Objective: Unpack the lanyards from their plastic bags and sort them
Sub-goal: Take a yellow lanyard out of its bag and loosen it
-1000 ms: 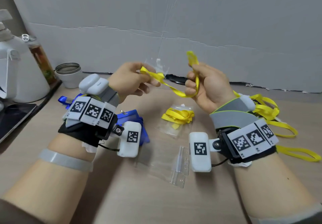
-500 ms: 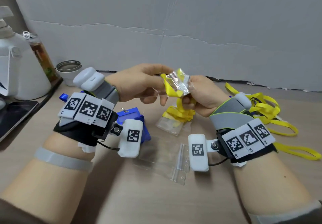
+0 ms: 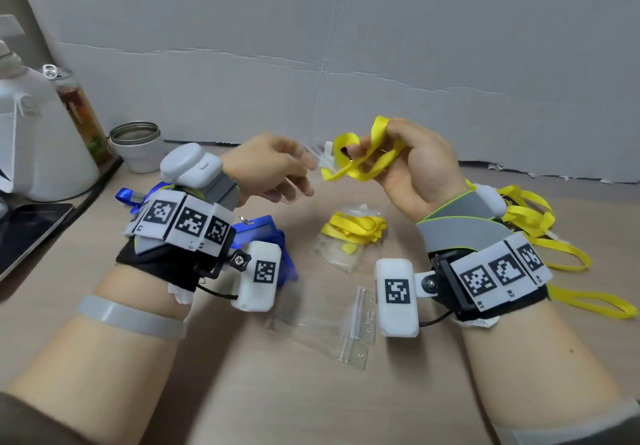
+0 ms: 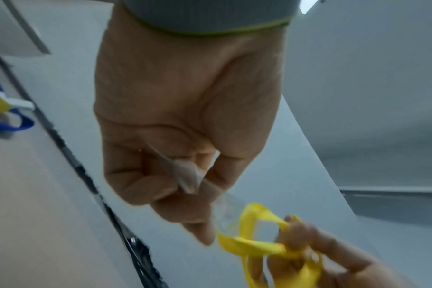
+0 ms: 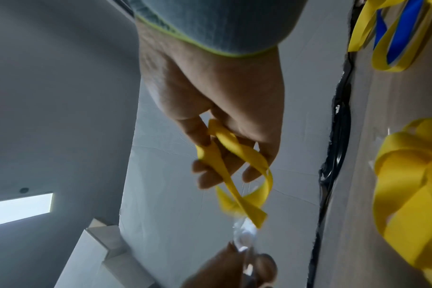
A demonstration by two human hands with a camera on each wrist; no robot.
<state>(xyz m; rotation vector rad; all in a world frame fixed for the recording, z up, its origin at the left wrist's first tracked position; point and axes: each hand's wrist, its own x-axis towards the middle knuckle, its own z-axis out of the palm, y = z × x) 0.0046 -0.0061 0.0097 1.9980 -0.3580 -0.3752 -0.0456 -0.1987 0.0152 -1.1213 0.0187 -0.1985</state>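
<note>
My right hand (image 3: 375,148) is raised above the desk and grips a looped yellow lanyard (image 3: 363,162), which shows between its fingers in the right wrist view too, lanyard (image 5: 228,163). Just to its left, my left hand (image 3: 306,169) pinches a crumpled clear plastic bag (image 3: 323,157), and the left wrist view shows that bag (image 4: 188,179) between thumb and fingers. The lanyard's lower end hangs at the bag's mouth. Another yellow lanyard in its bag (image 3: 349,233) lies on the desk below the hands.
Loose yellow lanyards (image 3: 530,216) lie in a pile at the right. Blue lanyards (image 3: 273,236) lie under my left wrist. Empty clear bags (image 3: 332,326) lie near the front. A white cup (image 3: 138,148), a bottle (image 3: 79,112) and a tablet (image 3: 24,233) stand left. A grey wall (image 3: 346,46) backs the desk.
Half a second ago both hands were together on the bag. They have drawn apart: the right hand went right and up with the lanyard, and the left hand keeps the bag.
</note>
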